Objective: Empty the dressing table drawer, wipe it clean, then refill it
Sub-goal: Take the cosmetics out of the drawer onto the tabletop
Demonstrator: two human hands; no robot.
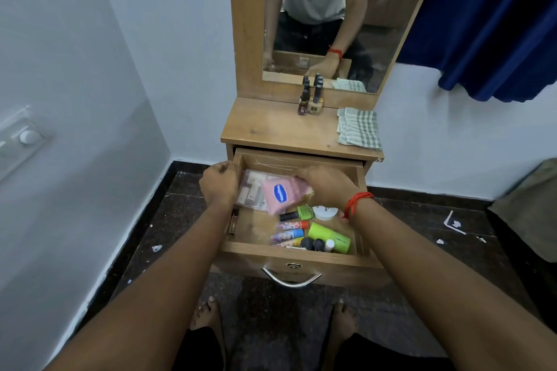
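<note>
The wooden drawer (pixel 256 227) of the dressing table is pulled out. My right hand (pixel 325 187) grips a pink packet (pixel 278 194) with a blue oval label, tilted above the drawer's back part. My left hand (pixel 218 185) rests on the drawer's left wall near a clear plastic pouch (pixel 251 190); whether it grips anything I cannot tell. In the drawer lie a green tube (pixel 330 237), several small coloured tubes (pixel 291 230), a green-labelled bottle (pixel 301 213), a white jar (pixel 325 212) and dark caps (pixel 313 244).
On the tabletop (pixel 271 126) stand two nail polish bottles (pixel 309 102) by the mirror (pixel 325 24), and a folded striped cloth (pixel 358 128) lies at the right. White walls close in on both sides. A blue curtain (pixel 488 24) hangs at the right. Paper scraps dot the dark floor.
</note>
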